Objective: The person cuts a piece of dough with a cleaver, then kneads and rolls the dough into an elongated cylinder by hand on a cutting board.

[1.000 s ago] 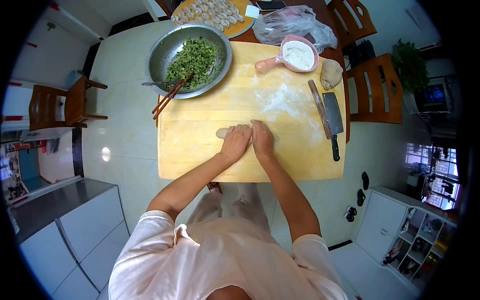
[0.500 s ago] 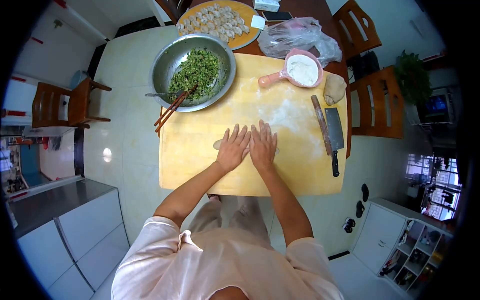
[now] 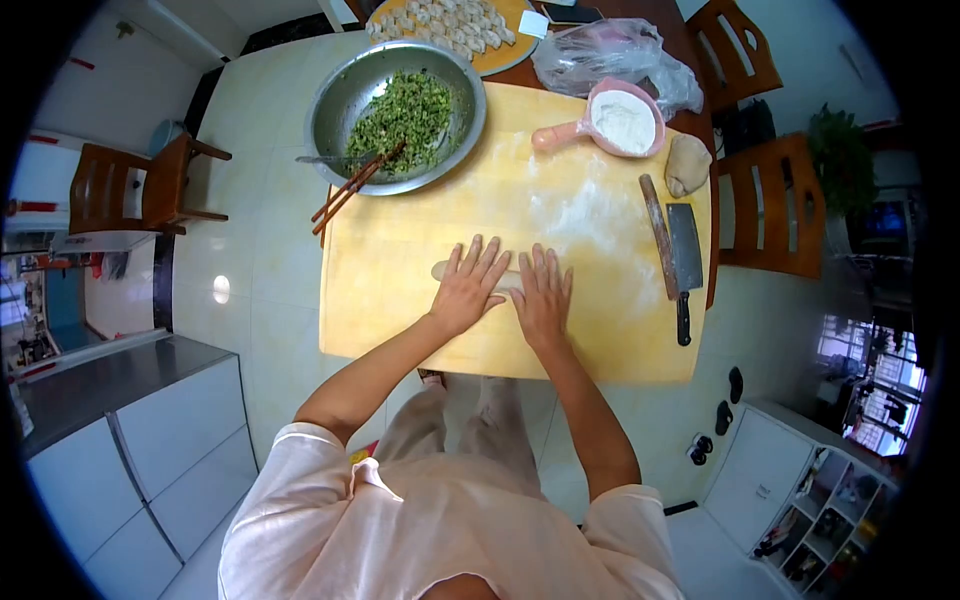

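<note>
A rope of pale dough lies crosswise on the wooden board. My left hand rests flat on it with fingers spread, and the dough's rounded end pokes out on the left. Beside it, my right hand also presses flat on the rope, its fingers stretched forward. A short length of dough shows between the two hands; the stretch under the palms is hidden. White flour is dusted over the board beyond my right hand.
Far left stands a metal bowl of green filling, with chopsticks. On the right are a rolling pin, a cleaver, a dough lump and a pink flour scoop. Dumplings and a plastic bag lie behind.
My hands have moved apart, exposing more dough between them and at the left end. The dough looks longer. The view has shifted slightly.
</note>
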`<state>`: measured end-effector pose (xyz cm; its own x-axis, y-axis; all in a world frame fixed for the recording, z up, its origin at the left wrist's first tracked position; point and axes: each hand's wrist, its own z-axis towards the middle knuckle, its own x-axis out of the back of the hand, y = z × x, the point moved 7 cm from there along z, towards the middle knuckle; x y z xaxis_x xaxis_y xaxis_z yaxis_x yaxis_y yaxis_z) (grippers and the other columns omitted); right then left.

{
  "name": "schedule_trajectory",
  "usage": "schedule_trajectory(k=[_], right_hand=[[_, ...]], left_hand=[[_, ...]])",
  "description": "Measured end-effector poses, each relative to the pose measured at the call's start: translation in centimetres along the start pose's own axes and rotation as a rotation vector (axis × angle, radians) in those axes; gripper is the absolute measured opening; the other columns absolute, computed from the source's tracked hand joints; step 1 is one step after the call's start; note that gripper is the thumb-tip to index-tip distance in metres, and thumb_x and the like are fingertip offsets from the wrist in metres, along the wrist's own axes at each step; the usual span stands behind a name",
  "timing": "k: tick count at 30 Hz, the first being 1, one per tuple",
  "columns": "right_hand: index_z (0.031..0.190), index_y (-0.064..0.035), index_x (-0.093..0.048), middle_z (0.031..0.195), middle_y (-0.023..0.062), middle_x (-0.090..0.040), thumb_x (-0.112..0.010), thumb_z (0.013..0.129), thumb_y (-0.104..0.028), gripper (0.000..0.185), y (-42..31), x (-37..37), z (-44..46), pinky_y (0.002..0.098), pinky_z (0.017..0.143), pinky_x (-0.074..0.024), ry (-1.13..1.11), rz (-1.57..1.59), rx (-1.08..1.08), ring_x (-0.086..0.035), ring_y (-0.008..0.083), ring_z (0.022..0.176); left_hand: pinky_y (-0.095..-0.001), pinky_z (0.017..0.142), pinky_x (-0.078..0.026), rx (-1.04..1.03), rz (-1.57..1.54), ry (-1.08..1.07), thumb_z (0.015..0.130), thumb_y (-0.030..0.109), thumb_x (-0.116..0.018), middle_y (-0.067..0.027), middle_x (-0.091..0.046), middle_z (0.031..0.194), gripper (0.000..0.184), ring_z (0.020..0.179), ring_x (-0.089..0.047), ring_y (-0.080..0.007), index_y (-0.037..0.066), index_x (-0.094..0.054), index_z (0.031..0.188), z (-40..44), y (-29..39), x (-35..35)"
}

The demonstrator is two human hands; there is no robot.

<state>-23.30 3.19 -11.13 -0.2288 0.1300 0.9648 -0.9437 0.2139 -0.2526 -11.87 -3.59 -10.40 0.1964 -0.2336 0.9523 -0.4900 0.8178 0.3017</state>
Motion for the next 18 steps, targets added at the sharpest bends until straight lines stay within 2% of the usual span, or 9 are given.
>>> schedule_trajectory(k=[4, 7, 8, 11, 12, 15, 16, 18], right_hand=[[0.143, -0.0121, -0.045, 0.156, 0.0109, -0.033, -0.068, 0.087, -0.03, 0.064, -1.6, 0.9, -4.9, 0.0606, 0.113, -0.0222, -0.12, 0.023, 0.024, -0.029, 0.0304, 0.144], [0.145, -0.0105, -0.043, 0.156, 0.0115, -0.033, -0.063, 0.09, -0.031, 0.062, -3.1, 1.7, -4.3, 0.0611, 0.114, -0.0206, -0.131, 0.067, -0.044, -0.027, 0.0305, 0.145], [0.146, -0.01, -0.042, 0.157, 0.0118, -0.033, -0.06, 0.092, -0.031, 0.061, -3.9, 1.7, -3.5, 0.0616, 0.114, -0.0199, -0.117, 0.088, -0.072, -0.026, 0.0306, 0.146], [0.149, -0.0088, -0.038, 0.157, 0.0133, -0.032, -0.049, 0.096, -0.033, 0.059, -7.3, -3.0, -1.5, 0.0632, 0.113, -0.0176, -0.012, 0.127, 0.121, -0.025, 0.0306, 0.146], [0.151, -0.0084, -0.034, 0.157, 0.0144, -0.032, -0.043, 0.097, -0.035, 0.061, -7.3, -1.3, 0.2, 0.0637, 0.114, -0.0155, -0.035, 0.228, 0.128, -0.025, 0.0315, 0.146], [0.151, -0.0083, -0.034, 0.157, 0.0151, -0.032, -0.045, 0.096, -0.033, 0.062, -5.6, -1.6, 5.0, 0.0632, 0.114, -0.0166, 0.043, 0.035, 0.144, -0.024, 0.0326, 0.146], [0.15, -0.008, -0.036, 0.156, 0.0144, -0.033, -0.045, 0.095, -0.032, 0.06, -5.0, -1.4, 6.9, 0.0632, 0.113, -0.0182, 0.038, 0.033, 0.066, -0.025, 0.0339, 0.146], [0.148, -0.008, -0.038, 0.155, 0.0136, -0.034, -0.045, 0.096, -0.031, 0.058, -4.7, -1.5, 6.9, 0.0633, 0.113, -0.0195, 0.047, 0.009, 0.023, -0.027, 0.0342, 0.145]], left_hand=[[-0.0537, 0.116, -0.023, -0.029, -0.121, -0.029, 0.091, 0.041, -0.061, -0.0173, -0.028, 0.157, 0.074, 0.145, -0.025, -0.0377, 0.005, -0.033, 0.149, -5.3, 2.3, 0.7], [-0.0532, 0.117, -0.021, 0.144, -0.455, 0.045, 0.093, 0.035, -0.06, -0.0192, -0.028, 0.157, 0.07, 0.146, -0.023, -0.0385, 0.003, -0.033, 0.149, -6.6, 2.2, 1.8], [-0.0533, 0.117, -0.019, 0.172, -0.564, 0.142, 0.096, 0.033, -0.055, -0.0208, -0.029, 0.156, 0.065, 0.146, -0.023, -0.0403, 0.002, -0.033, 0.149, -5.9, 2.2, 2.7], [-0.0515, 0.118, -0.016, 0.237, -0.64, 0.273, 0.098, 0.027, -0.051, -0.0196, -0.029, 0.157, 0.059, 0.147, -0.022, -0.0398, 0.004, -0.033, 0.15, -3.0, 1.8, 1.8], [-0.0519, 0.118, -0.017, 0.265, -0.564, 0.294, 0.099, 0.029, -0.048, -0.0196, -0.032, 0.155, 0.057, 0.146, -0.023, -0.0397, 0.004, -0.035, 0.149, -2.1, 0.9, 0.3], [-0.0527, 0.117, -0.018, 0.291, -0.497, 0.348, 0.099, 0.03, -0.048, -0.02, -0.033, 0.155, 0.058, 0.145, -0.025, -0.04, 0.003, -0.035, 0.148, 2.0, -2.0, 0.4], [-0.0544, 0.117, -0.018, 0.361, -0.522, 0.351, 0.099, 0.031, -0.049, -0.0205, -0.034, 0.154, 0.059, 0.144, -0.027, -0.0408, 0.003, -0.035, 0.149, 3.5, -3.4, 0.0], [-0.0555, 0.116, -0.019, 0.309, -0.47, 0.337, 0.097, 0.033, -0.051, -0.0219, -0.034, 0.154, 0.063, 0.144, -0.026, -0.0404, 0.002, -0.034, 0.149, 3.4, -3.9, -0.3]])
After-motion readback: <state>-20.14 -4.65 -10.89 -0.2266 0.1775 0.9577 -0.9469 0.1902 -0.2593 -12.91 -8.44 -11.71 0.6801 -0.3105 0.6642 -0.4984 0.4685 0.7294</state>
